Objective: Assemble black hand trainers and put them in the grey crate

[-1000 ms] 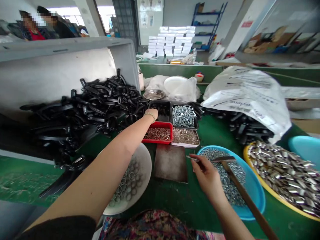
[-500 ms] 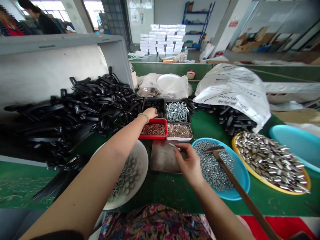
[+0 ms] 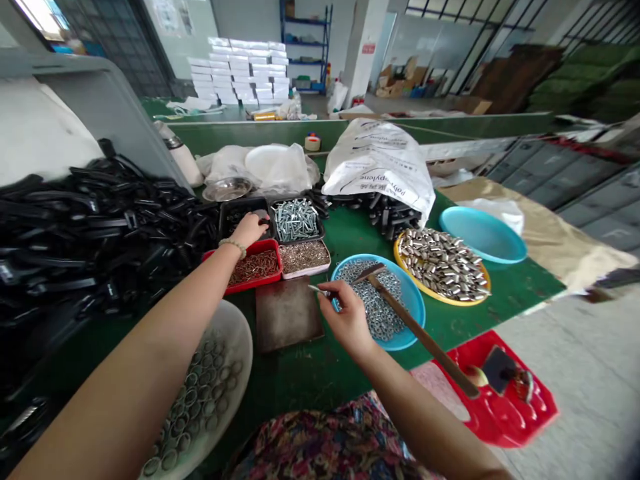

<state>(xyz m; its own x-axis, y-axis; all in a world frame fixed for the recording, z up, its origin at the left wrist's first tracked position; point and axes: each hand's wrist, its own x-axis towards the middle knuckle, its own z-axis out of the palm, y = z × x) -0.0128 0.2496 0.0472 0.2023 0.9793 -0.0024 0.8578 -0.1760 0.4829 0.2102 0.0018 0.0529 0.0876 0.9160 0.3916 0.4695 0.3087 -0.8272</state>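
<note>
My left hand point(image 3: 247, 230) reaches into a black tray point(image 3: 240, 217) of small dark parts, its fingers hiding what they touch. Behind my wrist lies a red tray point(image 3: 250, 275) of thin metal pins. My right hand point(image 3: 347, 317) pinches a small metal pin point(image 3: 316, 289) over the rim of a blue basin point(image 3: 417, 313) of small steel rings. A wooden-handled hammer point(image 3: 420, 333) lies across that basin, just beyond my right hand. A steel plate point(image 3: 289, 313) sits between my hands.
Heaped black plastic handles point(image 3: 100, 227) fill the left. A white bowl point(image 3: 235, 340) of rings sits under my left arm. Trays of screws point(image 3: 295, 220) and brass bits point(image 3: 304, 259), a yellow plate point(image 3: 430, 293) of metal sleeves, and a white polypropylene sack point(image 3: 380, 167) stand on the green bench.
The whole view has swung, bringing more of the right side and floor in sight. My left hand remains at the black tray, and my right hand still pinches the pin.
</note>
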